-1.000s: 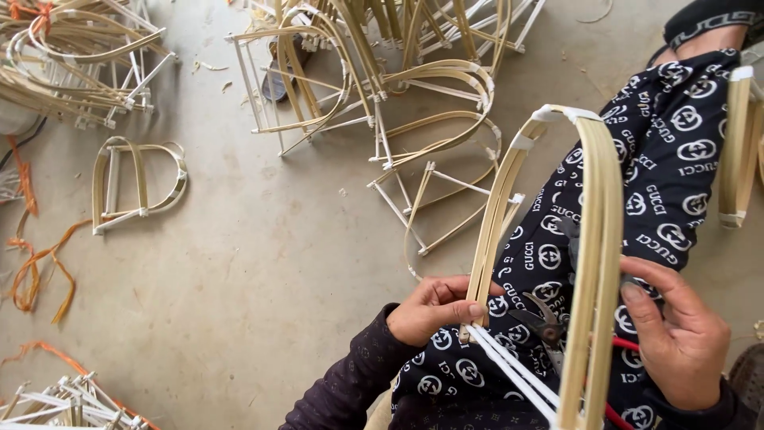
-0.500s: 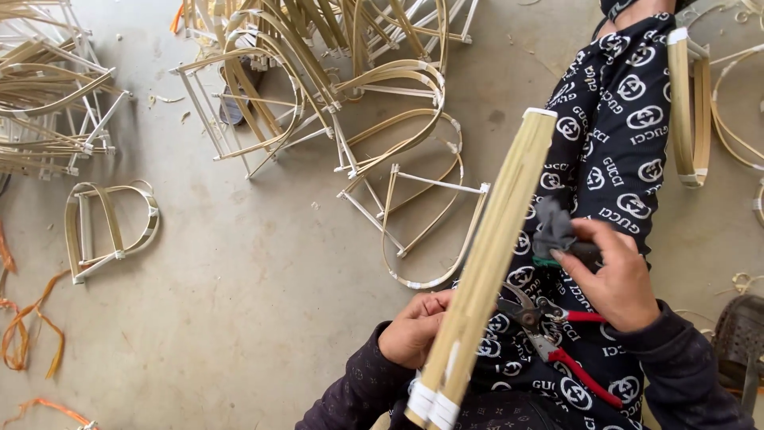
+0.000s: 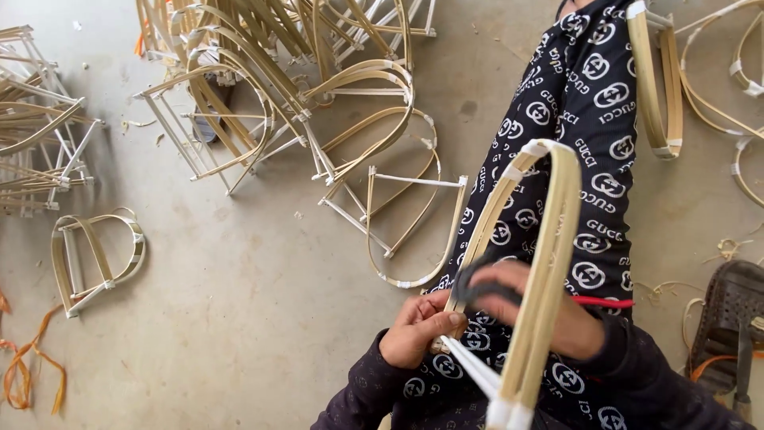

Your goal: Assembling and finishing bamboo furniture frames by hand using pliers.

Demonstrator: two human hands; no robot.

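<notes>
1. Head view, hands. Left hand (image 3: 418, 328) pinches the lower left end of a bent bamboo-strip frame (image 3: 549, 263), fingers closed on the strip where white binding strips (image 3: 471, 368) cross it. The frame stands on edge over the person's lap, its arch pointing away from the body.
2. Right hand (image 3: 549, 314) is blurred behind the frame's right leg. It seems closed around a dark tool (image 3: 477, 288) with red handles (image 3: 602, 302); exact grasp cannot be told.
3. Head view, surroundings. Concrete floor (image 3: 239, 318) carries a heap of like frames (image 3: 278, 87) at the top edge, one frame lying open (image 3: 414, 231) just beside the person's patterned trouser leg (image 3: 589, 159), and a small one (image 3: 95, 255) near the left edge. Orange strips (image 3: 28, 366) lie at the bottom left corner; a dark sandal (image 3: 728, 318) at the right edge.
4. Judgement: the joint at the frame's lower end is being bound or trimmed. The next move calls for holding the strip end steady while the tool bites.
</notes>
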